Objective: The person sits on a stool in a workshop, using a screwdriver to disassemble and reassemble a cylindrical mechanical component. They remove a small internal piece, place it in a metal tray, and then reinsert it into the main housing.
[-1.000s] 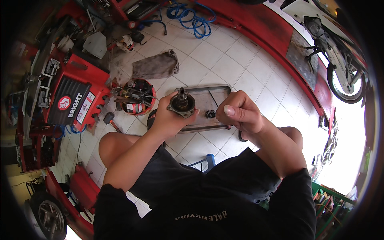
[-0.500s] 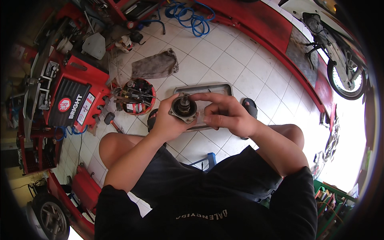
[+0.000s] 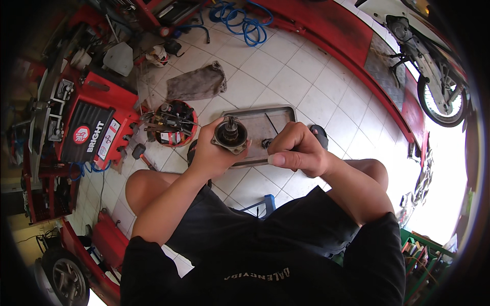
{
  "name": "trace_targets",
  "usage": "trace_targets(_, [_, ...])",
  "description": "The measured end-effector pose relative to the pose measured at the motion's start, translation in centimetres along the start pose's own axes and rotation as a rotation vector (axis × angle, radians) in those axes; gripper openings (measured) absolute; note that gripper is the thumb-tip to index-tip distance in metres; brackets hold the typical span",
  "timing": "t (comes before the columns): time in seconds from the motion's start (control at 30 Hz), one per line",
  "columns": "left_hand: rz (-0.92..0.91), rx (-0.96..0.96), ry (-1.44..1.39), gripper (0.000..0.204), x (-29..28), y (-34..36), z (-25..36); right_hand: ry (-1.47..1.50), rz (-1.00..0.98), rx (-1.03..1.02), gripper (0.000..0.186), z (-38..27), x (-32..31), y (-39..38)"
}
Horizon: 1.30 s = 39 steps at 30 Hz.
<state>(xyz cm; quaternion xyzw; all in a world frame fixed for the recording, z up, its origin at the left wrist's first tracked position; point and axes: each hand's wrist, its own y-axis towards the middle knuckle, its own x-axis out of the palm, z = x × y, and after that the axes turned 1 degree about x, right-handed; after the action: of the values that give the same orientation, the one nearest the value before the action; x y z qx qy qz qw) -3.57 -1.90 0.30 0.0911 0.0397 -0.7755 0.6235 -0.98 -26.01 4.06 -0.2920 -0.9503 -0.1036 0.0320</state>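
Observation:
My left hand (image 3: 217, 153) is wrapped round a round metal housing (image 3: 224, 146) with a flanged rim. A toothed shaft (image 3: 231, 124) stands up from its dark, greasy middle. To the right and apart from the housing, my right hand (image 3: 300, 150) is closed, its fingers curled in and its thumb lying along them; whether anything is between them is hidden. Beneath both hands a shallow metal tray (image 3: 292, 113) lies on the floor. In it are a thin dark rod (image 3: 270, 121) and a small dark part (image 3: 266, 143), partly covered by the right hand.
Left of the tray sits a red round container (image 3: 191, 133) full of tools, with a hammer (image 3: 143, 155) nearby. A stained cloth (image 3: 196, 82) lies beyond. Further left stands a red machine (image 3: 92, 125); a blue hose (image 3: 245, 23) is at the back, a motorcycle (image 3: 429, 66) at the right.
My right hand has drawn back to the right from the shaft, and its stretched index finger has curled in. The left hand keeps hold of the housing, shifted slightly left.

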Motion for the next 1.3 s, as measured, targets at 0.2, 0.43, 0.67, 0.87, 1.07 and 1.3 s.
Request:
trace_targets(0.2, [-0.022,-0.044,-0.077,0.029,0.3,-0.2,0.2,0.154,0.099,0.074,0.049,0.6,0.3,-0.5])
trace_targets(0.43, [-0.008,-0.038,-0.050,0.030,0.2,-0.3,0.3,0.160,0.145,0.112,0.033,1.0,0.3,-0.7])
trace_targets(0.67, [-0.019,-0.046,-0.059,0.035,0.2,-0.5,-0.2,0.225,0.150,0.254,0.053,-0.1,0.8,-0.3])
trace_targets(0.87, [-0.034,-0.081,-0.080,0.040,0.3,-0.6,-0.3,0.196,0.137,0.260,0.071,-0.2,1.3,-0.1])
trace_targets(1.07, [-0.033,-0.013,-0.037,0.037,0.4,-0.9,0.5,0.221,0.183,0.366,0.037,-0.4,0.5,-0.5])
trace_targets(1.3, [-0.011,-0.042,0.012,0.033,-0.3,-0.2,0.1,0.266,0.127,0.022,0.066,1.0,-0.9,-0.6])
